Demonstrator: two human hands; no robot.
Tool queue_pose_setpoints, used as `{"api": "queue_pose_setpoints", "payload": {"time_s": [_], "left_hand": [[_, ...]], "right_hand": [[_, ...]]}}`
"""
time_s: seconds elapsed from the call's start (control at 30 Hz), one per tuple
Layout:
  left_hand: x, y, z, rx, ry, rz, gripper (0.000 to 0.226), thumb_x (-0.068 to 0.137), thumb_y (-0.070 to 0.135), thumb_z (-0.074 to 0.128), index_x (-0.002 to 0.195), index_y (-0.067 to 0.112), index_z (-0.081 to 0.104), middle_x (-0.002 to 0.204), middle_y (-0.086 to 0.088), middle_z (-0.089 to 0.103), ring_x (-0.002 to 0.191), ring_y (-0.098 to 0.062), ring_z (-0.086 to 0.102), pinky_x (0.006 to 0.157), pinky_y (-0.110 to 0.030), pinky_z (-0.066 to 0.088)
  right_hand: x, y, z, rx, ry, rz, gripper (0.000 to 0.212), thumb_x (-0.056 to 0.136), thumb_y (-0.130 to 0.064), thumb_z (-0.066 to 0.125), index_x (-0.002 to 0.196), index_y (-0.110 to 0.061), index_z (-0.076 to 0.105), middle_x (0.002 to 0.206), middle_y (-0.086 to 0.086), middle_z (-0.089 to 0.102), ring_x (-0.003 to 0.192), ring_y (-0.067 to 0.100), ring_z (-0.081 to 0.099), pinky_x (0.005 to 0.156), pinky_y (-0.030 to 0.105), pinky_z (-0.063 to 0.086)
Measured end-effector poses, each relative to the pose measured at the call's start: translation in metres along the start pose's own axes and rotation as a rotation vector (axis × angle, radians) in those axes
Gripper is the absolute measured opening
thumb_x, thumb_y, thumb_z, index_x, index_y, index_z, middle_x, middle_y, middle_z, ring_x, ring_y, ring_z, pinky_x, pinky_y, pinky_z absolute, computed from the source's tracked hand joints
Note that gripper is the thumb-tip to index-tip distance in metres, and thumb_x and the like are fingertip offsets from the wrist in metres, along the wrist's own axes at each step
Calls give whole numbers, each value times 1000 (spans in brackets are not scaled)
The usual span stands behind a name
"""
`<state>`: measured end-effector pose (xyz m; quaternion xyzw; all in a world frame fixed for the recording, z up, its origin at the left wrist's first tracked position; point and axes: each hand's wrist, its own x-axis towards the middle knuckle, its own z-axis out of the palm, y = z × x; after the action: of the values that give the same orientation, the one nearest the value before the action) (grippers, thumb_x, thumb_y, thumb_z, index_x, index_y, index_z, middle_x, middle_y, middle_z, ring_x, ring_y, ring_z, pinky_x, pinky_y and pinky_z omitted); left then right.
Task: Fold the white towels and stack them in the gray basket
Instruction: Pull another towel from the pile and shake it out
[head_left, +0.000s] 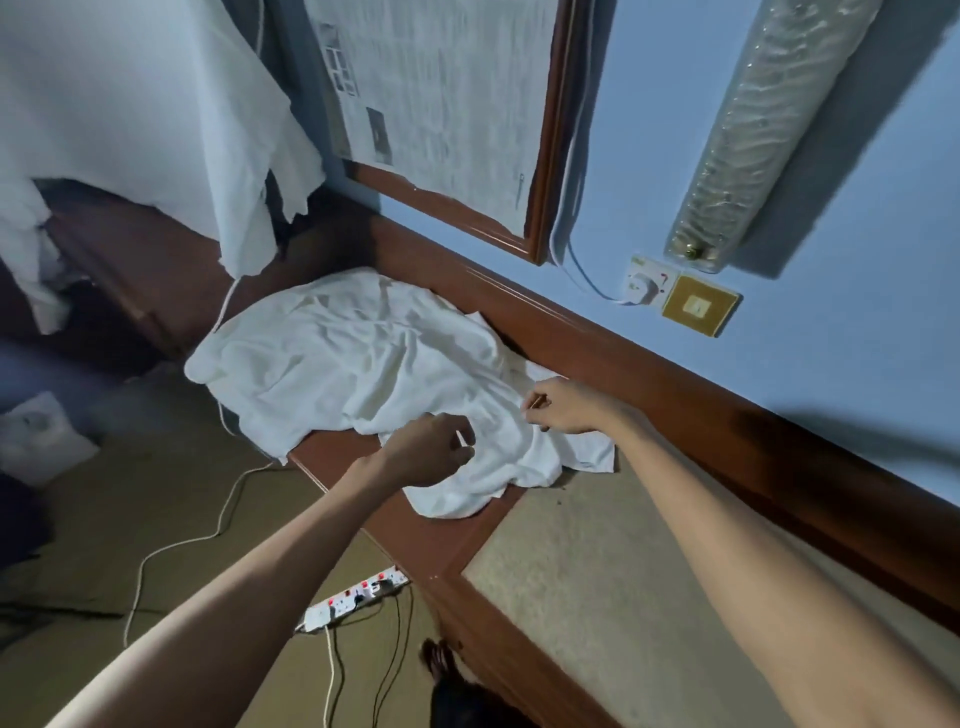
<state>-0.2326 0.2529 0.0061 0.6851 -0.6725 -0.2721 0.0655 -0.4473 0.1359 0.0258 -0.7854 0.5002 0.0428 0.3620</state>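
Observation:
A heap of crumpled white towels (358, 364) lies on the end of a brown wooden table (415, 530) against the blue wall. My left hand (428, 452) has its fingers curled into the cloth at the near edge of the heap. My right hand (563, 405) pinches a fold of towel on the right side, close to the wooden rail. A small flat piece of white towel (592, 452) sticks out under the heap at the right. No gray basket is in view.
A wood-framed mirror (545, 171) covered with paper hangs on the wall. White cloth (145, 119) drapes over dark furniture at the left. A power strip (353, 597) with cables lies on the floor below the table. A wall socket (649, 283) sits at the right.

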Motion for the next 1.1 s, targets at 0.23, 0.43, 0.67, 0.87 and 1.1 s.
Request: {"api": "queue_pose_setpoints", "payload": {"time_s": [0.23,0.43,0.67,0.87,1.1], "left_hand": [[62,-105,-21,-30,67,-177,25,100,39,57,123,30,63,108,10,72,104,-17,58,81,-35,45],[143,-197,-32,-70,120,-360,35,100,47,57,129,28,58,118,3,69,112,-25,61,86,-37,47],[202,-269,-19,-171,87,-497,67,95,58,61,147,19,42,138,-5,57,125,-27,55,96,-40,46],[229,-286,9,-223,-38,-527,93,88,59,71,158,18,26,148,-8,50,136,-31,47,100,-43,44],[231,-281,-21,-480,130,-439,20,93,36,71,85,17,68,75,-6,63,72,-27,59,58,-32,40]], "right_hand": [[127,-36,39,30,-90,6,34,98,-34,65,124,-13,59,118,8,69,101,24,70,83,33,51],[232,-36,70,69,57,113,51,100,-47,57,134,-9,54,136,9,60,125,28,56,101,39,47],[311,-24,118,-82,260,258,59,99,-44,59,143,-7,45,140,18,50,130,38,47,102,46,42],[332,-6,136,-61,384,266,26,96,-32,67,115,-14,65,120,7,65,117,31,55,95,43,39],[314,-3,114,383,451,123,34,96,-32,69,78,-18,45,66,-8,49,59,7,45,60,33,34]]}}
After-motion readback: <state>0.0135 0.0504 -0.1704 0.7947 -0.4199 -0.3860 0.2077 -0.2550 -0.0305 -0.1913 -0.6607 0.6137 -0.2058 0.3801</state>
